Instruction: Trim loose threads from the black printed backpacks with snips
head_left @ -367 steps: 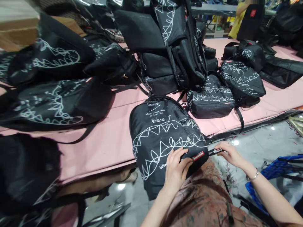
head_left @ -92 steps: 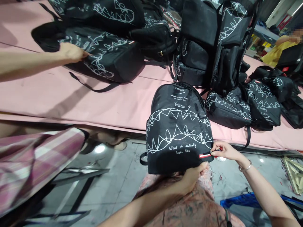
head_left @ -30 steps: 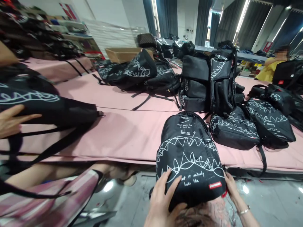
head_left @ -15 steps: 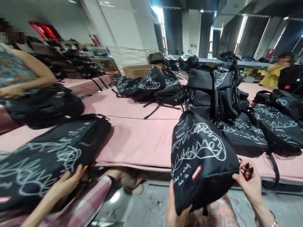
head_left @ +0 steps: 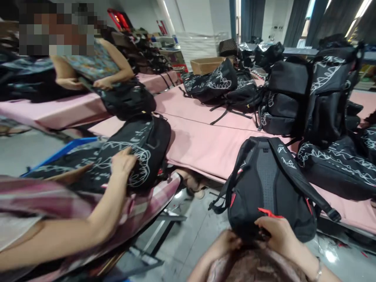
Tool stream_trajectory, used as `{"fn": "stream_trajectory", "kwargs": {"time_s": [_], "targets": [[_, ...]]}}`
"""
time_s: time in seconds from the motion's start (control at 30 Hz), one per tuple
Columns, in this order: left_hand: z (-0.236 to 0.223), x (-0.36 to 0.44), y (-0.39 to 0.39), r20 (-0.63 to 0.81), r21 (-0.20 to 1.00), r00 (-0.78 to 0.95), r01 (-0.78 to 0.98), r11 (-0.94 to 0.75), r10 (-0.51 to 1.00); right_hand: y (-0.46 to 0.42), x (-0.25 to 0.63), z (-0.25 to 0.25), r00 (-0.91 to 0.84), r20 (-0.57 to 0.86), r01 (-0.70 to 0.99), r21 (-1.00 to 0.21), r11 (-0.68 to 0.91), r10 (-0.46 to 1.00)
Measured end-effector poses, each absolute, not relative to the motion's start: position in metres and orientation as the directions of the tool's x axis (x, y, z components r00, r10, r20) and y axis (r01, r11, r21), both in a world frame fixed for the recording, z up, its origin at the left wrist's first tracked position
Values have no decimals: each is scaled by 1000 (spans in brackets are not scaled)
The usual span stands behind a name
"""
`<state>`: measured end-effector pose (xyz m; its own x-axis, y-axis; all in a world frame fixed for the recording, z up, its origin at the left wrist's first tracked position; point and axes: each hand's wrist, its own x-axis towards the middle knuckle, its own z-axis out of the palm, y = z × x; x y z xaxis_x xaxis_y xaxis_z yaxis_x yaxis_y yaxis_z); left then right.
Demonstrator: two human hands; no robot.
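The left hand (head_left: 230, 241) sits at the seven o'clock of the black backpack (head_left: 266, 180), fingers bent against its lower corner; blur hides whether they pinch the cloth. The right hand (head_left: 277, 231), at six o'clock, is curled with thumb and fingers drawn together around a red item (head_left: 270, 213), perhaps a small tool, close to the bottom edge. The step in hand looks like working over the back, along that lower edge; the next move seems to call for the left hand keeping the corner steady and the right having clear sight of the seam. The bag tilts, its top toward twelve o'clock against the pink table (head_left: 194, 137), its bottom near the lap, padded panel and shoulder straps (head_left: 302, 176) facing the wearer. Half a second ago the scribbled front and the base faced this way; the bag has been turned over since. Farther out, a patterned bag (head_left: 337, 168) lies at three o'clock, stacked bags (head_left: 289, 78) stand at one, and at nine a co-worker's hand (head_left: 125, 162) rests on another backpack (head_left: 141, 143).
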<state>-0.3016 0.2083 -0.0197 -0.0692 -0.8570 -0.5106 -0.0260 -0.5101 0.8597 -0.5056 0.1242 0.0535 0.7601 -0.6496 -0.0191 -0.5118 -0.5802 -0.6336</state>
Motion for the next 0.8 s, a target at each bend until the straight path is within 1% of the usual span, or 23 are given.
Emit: {"fn": "stream_trajectory", "kwargs": {"time_s": [0.03,0.1,0.2,0.23,0.27,0.33,0.4,0.47,0.53,0.6,0.67,0.73,0.8], "targets": [[-20,-290,210,-525,851,-35,16,-525,-851,124,-511,53,737,-21,-524,-649,-552,-675],[-21,-265,209,-525,850,119,117,-513,-843,121,-520,54,699,-25,-558,-644,-524,-715],[-19,-235,200,-477,879,424,245,-410,-770,118,-526,53,680,42,-563,-609,-558,-732],[-19,-229,196,-466,885,487,276,-376,-739,118,-526,52,677,74,-553,-606,-572,-732],[-18,-225,191,-465,885,514,305,-353,-721,118,-526,51,674,94,-543,-610,-577,-733],[-15,-225,183,-491,864,470,368,-343,-733,119,-524,52,663,92,-534,-638,-555,-743],[-8,-232,178,-507,837,365,426,-344,-781,120,-523,54,641,62,-538,-674,-506,-765],[4,-241,176,-472,831,298,464,-306,-830,119,-522,58,607,27,-543,-715,-440,-794],[22,-252,177,-394,846,293,485,-220,-871,117,-519,63,560,1,-527,-771,-357,-829],[42,-266,177,-294,875,271,461,-144,-917,113,-512,67,510,-21,-464,-848,-255,-860],[61,-283,175,-205,907,188,405,-115,-960,110,-501,73,472,-46,-363,-920,-147,-880],[76,-303,171,-150,934,99,342,-108,-984,107,-486,79,454,-86,-261,-965,-41,-887],[86,-319,168,-116,959,79,268,-91,-990,104,-473,82,426,-111,-169,-985,41,-898]]}}
